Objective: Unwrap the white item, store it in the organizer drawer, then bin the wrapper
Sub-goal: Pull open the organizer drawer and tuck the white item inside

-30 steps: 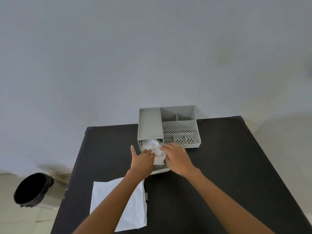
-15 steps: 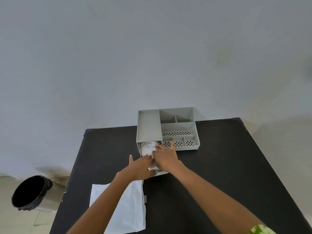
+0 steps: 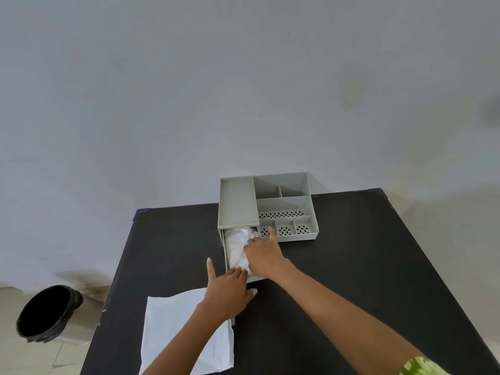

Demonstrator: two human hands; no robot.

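Head view: left hand [image 3: 230, 289] has slid back (fingers spread) off white item [image 3: 236, 249].

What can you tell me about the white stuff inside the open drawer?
The white item is a soft, crumpled bundle that looks like cloth or thin paper, wrinkled and a bit shiny. It lies lengthwise in the pulled-out drawer at the grey organizer's front left, nearly filling it. The right hand presses on its right side and the left hand's fingertips touch its near end. Its far end tucks under the organizer's top tray.
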